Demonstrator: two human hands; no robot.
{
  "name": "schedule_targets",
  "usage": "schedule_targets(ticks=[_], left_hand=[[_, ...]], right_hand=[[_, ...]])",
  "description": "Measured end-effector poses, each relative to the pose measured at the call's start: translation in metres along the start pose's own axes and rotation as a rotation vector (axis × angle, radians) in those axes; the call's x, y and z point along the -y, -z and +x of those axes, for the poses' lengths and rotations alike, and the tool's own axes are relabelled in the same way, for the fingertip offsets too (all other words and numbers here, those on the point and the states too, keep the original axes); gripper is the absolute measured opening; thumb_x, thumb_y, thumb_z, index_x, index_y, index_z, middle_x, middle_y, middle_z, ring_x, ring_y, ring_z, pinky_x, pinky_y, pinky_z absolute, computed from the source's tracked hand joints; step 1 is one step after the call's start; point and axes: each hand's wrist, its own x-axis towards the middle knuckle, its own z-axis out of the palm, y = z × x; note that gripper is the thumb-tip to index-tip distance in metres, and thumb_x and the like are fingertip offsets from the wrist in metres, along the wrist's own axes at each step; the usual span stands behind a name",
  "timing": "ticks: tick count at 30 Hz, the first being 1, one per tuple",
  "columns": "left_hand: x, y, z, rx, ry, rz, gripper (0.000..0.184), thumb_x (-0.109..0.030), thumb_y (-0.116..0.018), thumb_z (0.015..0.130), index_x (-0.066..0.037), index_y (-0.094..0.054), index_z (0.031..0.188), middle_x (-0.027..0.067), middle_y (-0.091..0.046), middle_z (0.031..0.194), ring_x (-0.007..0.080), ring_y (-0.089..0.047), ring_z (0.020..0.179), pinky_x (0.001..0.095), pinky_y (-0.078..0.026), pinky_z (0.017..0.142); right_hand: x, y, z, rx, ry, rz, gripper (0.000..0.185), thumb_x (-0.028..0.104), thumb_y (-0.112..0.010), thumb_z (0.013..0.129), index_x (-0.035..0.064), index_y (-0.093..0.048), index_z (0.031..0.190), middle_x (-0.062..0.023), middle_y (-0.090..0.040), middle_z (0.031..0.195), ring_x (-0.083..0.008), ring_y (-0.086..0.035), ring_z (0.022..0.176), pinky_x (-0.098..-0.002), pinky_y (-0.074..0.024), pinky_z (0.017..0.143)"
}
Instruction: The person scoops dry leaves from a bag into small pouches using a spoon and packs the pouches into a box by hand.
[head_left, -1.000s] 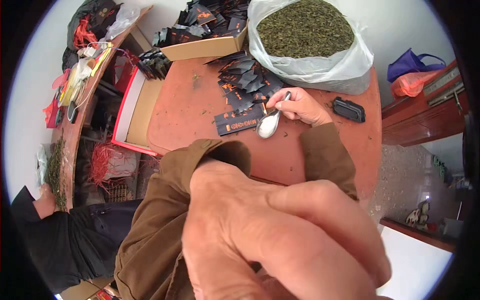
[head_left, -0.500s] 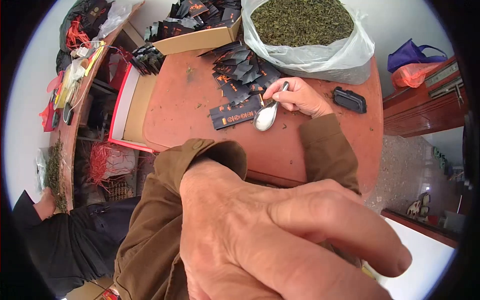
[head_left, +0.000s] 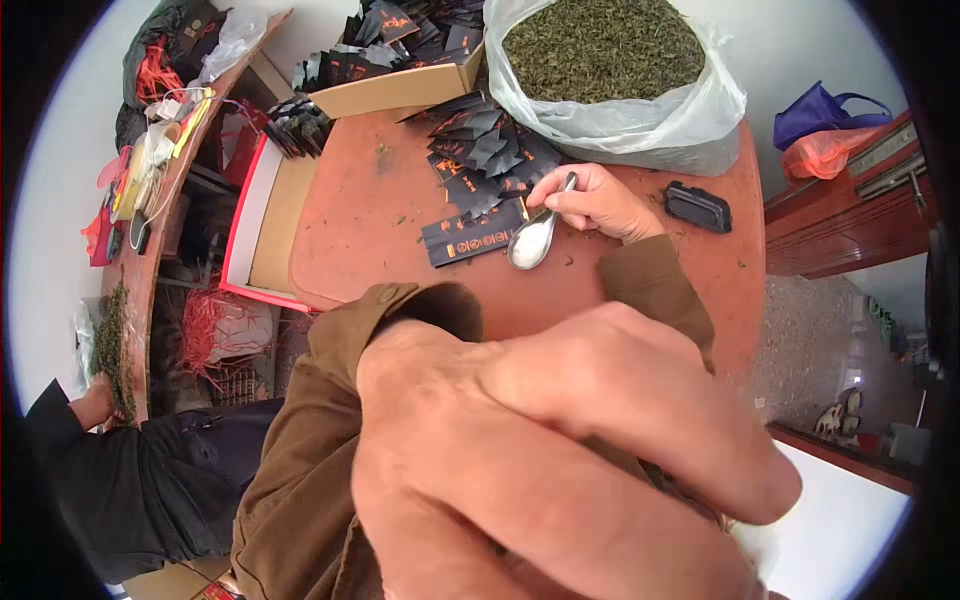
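Note:
My left hand [head_left: 500,430] looms large close to the camera, its back facing me. Its fingers are bent and apart, some running out at the bottom edge, and nothing shows in them. Over the table, my right hand [head_left: 595,203] pinches the handle of a metal spoon [head_left: 531,240]. The spoon's bowl points toward me and gleams white. Beside it lies a flat black packet [head_left: 468,237] with orange print, partly under the spoon's edge. More black packets [head_left: 485,140] are heaped just behind, and a large clear plastic bag [head_left: 640,135] of dried leaves [head_left: 600,50] stands beyond.
A cardboard box [head_left: 400,90] of black packets sits at the back of the reddish table [head_left: 350,220]. A black plastic tray [head_left: 698,207] lies at the right. A red-edged box [head_left: 255,220] adjoins the left side. Another person's hand [head_left: 97,398] touches leaves at far left.
My left hand has shifted slightly, its fingers bending more and its knuckles rising. My right hand and the spoon stay almost in place, the spoon's bowl a little lower in view.

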Motion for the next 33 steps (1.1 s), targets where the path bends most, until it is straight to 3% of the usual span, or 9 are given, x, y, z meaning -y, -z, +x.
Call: schedule_targets(ticks=[9,14,17,20,23,26,29,30,33], left_hand=[[-0.021,0.026,0.004,-0.007,-0.051,0.174,0.044,-0.011,-0.071,0.086,-0.004,-0.058,0.127,0.0092,-0.062,0.124,0.0232,-0.063,0.107,0.0355,-0.050,0.094],[-0.045,0.072,0.004,-0.168,-0.124,0.490,0.043,-0.008,-0.072,0.086,-0.005,-0.058,0.127,0.0085,-0.063,0.124,0.0230,-0.063,0.107,0.0357,-0.051,0.095],[-0.044,0.131,-0.006,-0.421,0.042,0.828,0.042,-0.006,-0.072,0.086,-0.006,-0.058,0.126,0.0081,-0.063,0.124,0.0228,-0.064,0.106,0.0359,-0.051,0.095],[-0.022,0.206,-0.043,-0.539,0.438,1.131,0.041,-0.006,-0.072,0.087,-0.006,-0.059,0.125,0.0087,-0.064,0.123,0.0226,-0.063,0.109,0.0367,-0.051,0.095],[-0.001,0.257,-0.089,-0.365,0.742,1.493,0.040,-0.009,-0.071,0.085,-0.004,-0.059,0.123,0.0115,-0.065,0.120,0.0247,-0.062,0.113,0.0376,-0.050,0.096],[0.015,0.277,-0.121,-0.189,0.836,1.724,0.042,-0.016,-0.073,0.080,-0.004,-0.061,0.119,0.0181,-0.063,0.119,0.0342,-0.060,0.113,0.0422,-0.050,0.096],[0.026,0.273,-0.128,-0.168,0.884,1.810,0.041,-0.014,-0.071,0.079,-0.005,-0.061,0.118,0.0161,-0.063,0.119,0.0355,-0.058,0.114,0.0448,-0.047,0.098],[0.030,0.276,-0.130,-0.174,0.841,1.841,0.033,-0.014,-0.070,0.080,-0.007,-0.062,0.112,0.0140,-0.065,0.115,0.0348,-0.060,0.111,0.0452,-0.050,0.094],[0.032,0.282,-0.130,-0.186,1.018,1.850,0.026,-0.016,-0.069,0.080,-0.010,-0.062,0.105,0.0132,-0.068,0.106,0.0349,-0.063,0.105,0.0459,-0.052,0.088]], right_hand=[[0.002,-0.001,-0.001,-0.016,-0.007,0.004,0.017,0.015,-0.066,0.093,0.0031,-0.070,0.104,0.0075,-0.047,0.056,-0.0004,-0.034,0.047,-0.0198,-0.0203,0.044],[0.000,-0.001,-0.001,-0.011,-0.007,0.000,0.020,0.013,-0.064,0.093,0.0000,-0.069,0.107,0.0078,-0.045,0.059,-0.0005,-0.030,0.048,-0.0204,-0.0170,0.044],[0.003,-0.002,-0.001,-0.016,-0.004,0.007,0.020,0.014,-0.064,0.093,-0.0003,-0.069,0.107,0.0085,-0.044,0.058,-0.0005,-0.030,0.048,-0.0206,-0.0172,0.044],[0.002,-0.001,-0.001,0.005,-0.015,0.035,0.017,0.013,-0.063,0.094,0.0024,-0.069,0.105,0.0084,-0.045,0.056,-0.0009,-0.030,0.046,-0.0208,-0.0184,0.043],[0.004,-0.003,-0.002,-0.033,-0.031,-0.012,0.016,0.013,-0.064,0.094,0.0025,-0.069,0.105,0.0084,-0.044,0.056,-0.0007,-0.030,0.046,-0.0208,-0.0183,0.043],[0.003,-0.002,-0.001,-0.025,-0.034,-0.006,0.016,0.013,-0.064,0.093,0.0028,-0.070,0.105,0.0084,-0.044,0.055,-0.0004,-0.030,0.046,-0.0209,-0.0183,0.043],[0.002,-0.002,0.000,-0.021,-0.039,-0.005,0.017,0.014,-0.064,0.093,0.0025,-0.070,0.104,0.0081,-0.045,0.055,-0.0002,-0.032,0.046,-0.0205,-0.0193,0.043],[0.002,-0.001,0.001,-0.014,-0.033,-0.001,0.017,0.014,-0.064,0.093,0.0025,-0.070,0.104,0.0079,-0.046,0.055,-0.0002,-0.033,0.046,-0.0203,-0.0198,0.043],[0.003,-0.002,0.000,-0.026,-0.037,-0.022,0.017,0.014,-0.065,0.093,0.0027,-0.071,0.104,0.0069,-0.048,0.055,-0.0005,-0.035,0.046,-0.0195,-0.0222,0.042]])
